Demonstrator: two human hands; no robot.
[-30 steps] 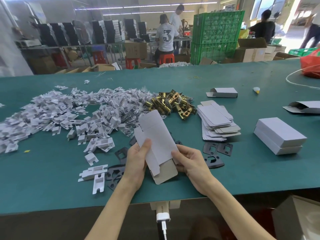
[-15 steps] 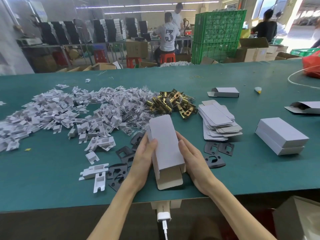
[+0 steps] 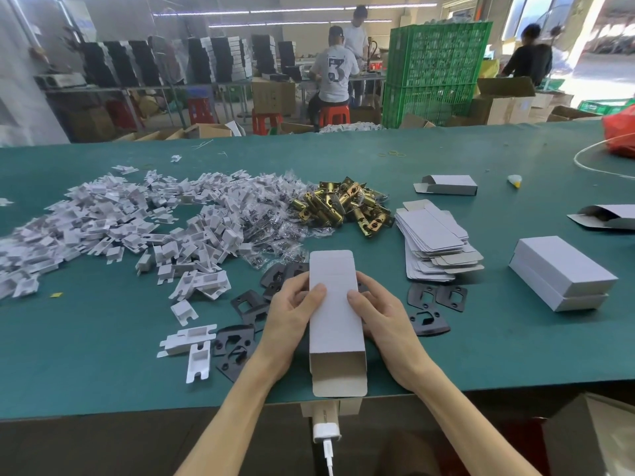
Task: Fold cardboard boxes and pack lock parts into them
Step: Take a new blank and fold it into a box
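Head cam: left hand [image 3: 292,312] & right hand [image 3: 381,312] clasp the box [image 3: 335,321] at center-bottom, over the counter [image 3: 86,355]. It's squared up w/ near end open; far end prob unfolded too. Nothing packed in it, brass latches [image 3: 343,207] wait mid-frame.

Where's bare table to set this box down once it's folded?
Bare green table lies right of the right hand, between the black plates and the two closed boxes. The near-left stretch below the white clips is also free. It is crowded under the held box, around the left hand, and by the brass latches.
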